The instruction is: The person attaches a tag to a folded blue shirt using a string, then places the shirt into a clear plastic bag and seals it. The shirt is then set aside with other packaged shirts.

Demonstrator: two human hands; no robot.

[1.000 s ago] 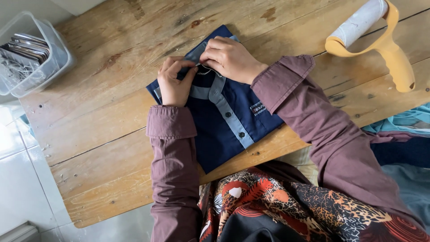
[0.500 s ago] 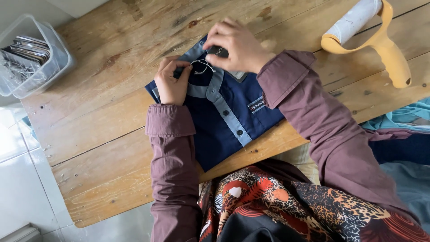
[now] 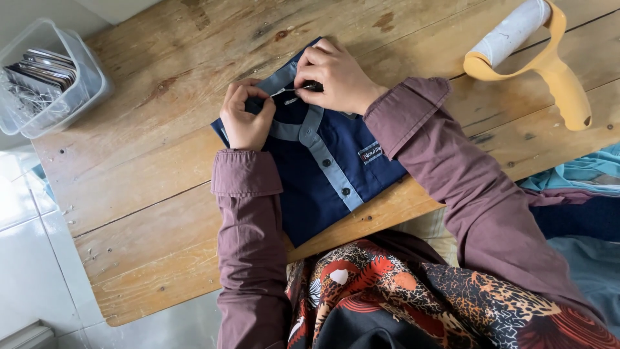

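Left hand [image 3: 247,117]: we pinch the collar of the folded navy shirt [image 3: 323,174].
Right hand [image 3: 336,76]: we pinch a small dark clip [image 3: 312,85] there.
Counter [image 3: 148,174]: wooden.

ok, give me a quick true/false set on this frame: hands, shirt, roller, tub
1. Both hands are at the collar of the folded navy shirt. True: the left hand and right hand pinch there.
2. The lint roller is in the right hand. False: it lies on the wooden table, apart from both hands.
3. The clear plastic tub sits near the table's corner, away from the hands. True.
4. The shirt is spread out flat with its sleeves open. False: it is folded into a compact rectangle, button placket facing up.
5. The shirt's placket is red. False: it is light blue.
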